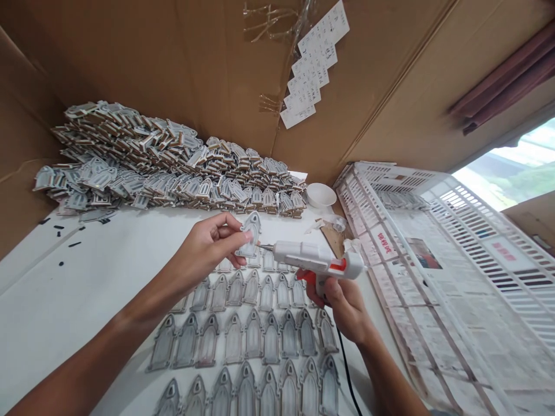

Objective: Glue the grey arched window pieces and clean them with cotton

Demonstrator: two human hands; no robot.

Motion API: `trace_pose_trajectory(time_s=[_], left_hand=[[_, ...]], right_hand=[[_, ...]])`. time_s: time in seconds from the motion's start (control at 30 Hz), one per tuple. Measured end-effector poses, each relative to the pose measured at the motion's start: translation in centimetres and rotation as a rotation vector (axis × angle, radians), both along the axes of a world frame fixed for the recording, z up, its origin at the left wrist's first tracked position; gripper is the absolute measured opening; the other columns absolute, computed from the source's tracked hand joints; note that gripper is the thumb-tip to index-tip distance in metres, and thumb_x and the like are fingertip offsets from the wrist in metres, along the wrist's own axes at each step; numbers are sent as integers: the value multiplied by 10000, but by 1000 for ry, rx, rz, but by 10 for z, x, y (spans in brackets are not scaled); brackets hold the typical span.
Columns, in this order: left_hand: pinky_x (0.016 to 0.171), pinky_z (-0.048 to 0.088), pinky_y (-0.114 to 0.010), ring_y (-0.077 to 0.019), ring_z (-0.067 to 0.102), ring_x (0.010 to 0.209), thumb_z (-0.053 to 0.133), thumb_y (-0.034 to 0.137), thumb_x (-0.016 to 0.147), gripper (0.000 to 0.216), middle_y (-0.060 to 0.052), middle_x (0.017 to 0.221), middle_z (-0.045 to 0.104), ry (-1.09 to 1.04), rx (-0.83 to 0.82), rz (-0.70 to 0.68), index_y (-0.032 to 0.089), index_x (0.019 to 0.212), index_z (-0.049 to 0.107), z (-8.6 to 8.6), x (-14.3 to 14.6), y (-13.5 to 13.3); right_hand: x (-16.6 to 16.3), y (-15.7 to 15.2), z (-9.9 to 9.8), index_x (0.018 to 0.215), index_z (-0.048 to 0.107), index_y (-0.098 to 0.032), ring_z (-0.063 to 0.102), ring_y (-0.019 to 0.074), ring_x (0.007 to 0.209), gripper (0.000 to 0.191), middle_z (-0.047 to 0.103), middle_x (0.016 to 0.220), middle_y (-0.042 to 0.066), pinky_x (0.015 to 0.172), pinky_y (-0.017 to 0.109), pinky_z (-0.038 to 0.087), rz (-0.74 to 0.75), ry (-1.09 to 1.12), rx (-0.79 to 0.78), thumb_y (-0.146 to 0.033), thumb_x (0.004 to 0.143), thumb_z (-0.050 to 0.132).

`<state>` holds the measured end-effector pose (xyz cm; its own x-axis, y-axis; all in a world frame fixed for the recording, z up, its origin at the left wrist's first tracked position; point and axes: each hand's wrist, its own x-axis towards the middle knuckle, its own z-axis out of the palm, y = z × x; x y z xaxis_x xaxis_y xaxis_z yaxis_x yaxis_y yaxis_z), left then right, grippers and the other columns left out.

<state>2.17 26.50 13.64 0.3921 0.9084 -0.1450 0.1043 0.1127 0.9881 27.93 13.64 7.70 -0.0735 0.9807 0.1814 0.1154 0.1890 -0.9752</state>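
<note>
nearest the camera, rows of grey arch-shaped pieces (255, 338) lie flat on the white counter (65, 289), points away from the person, packed side by side in neat lines. just above them the right hand (342, 303) is wrapped around the grip of a white glue gun (318, 260) with an orange trigger, its black cord (347, 370) trailing down toward the person. the gun's long axis runs nearly level, left to right, with the metal nozzle (263, 247) aimed left. the left hand (210, 242) comes in from the other side, fingers pinched on a single arch piece (250, 234) held up off the counter, its point upward and its long axis roughly upright, so it stands crosswise to the gun's barrel. the nozzle tip sits just at the right-hand edge of that held piece, touching or very nearly so; which one cannot be told. so the piece lies directly left of the gun, between the two hands, the left holding it. farther back, a long heaped pile of stacked pieces (173, 167) runs along the cardboard wall (173, 58), a small white bowl (321, 195) sits at its right end, and a white plastic crate (455, 248) lined with newspaper stands to the right.
</note>
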Motion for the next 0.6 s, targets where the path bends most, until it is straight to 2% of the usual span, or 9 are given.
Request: trace_pose_trajectory(time_s=[0.13, 0.37, 0.6], left_hand=[[564, 629, -310, -169, 706, 565, 943, 549, 755, 446, -56, 884, 822, 1, 2, -9, 221, 829, 650, 2, 0, 0], [551, 598, -304, -191, 736, 578, 922, 578, 774, 468, -67, 918, 841, 56, -10, -12, 231, 875, 626, -1, -4, -1], [567, 612, -308, -189, 733, 573, 908, 572, 792, 442, -62, 894, 838, 57, 9, -13, 231, 862, 634, -1, -3, -1]], right_hand=[[-1, -1, -3, 1120, 759, -167, 337, 124, 538, 663, 457, 644, -50, 528, 283, 290, 17, -40, -9, -742, 1128, 431], [-3, 1, -2, 1065, 761, -163, 364, 133, 536, 687, 454, 625, -45, 516, 280, 314, 7, -91, -26, -765, 1112, 434], [0, -1, -3, 1023, 740, -184, 422, 145, 549, 606, 482, 642, -34, 534, 289, 347, -16, -173, 9, -695, 1140, 436]])
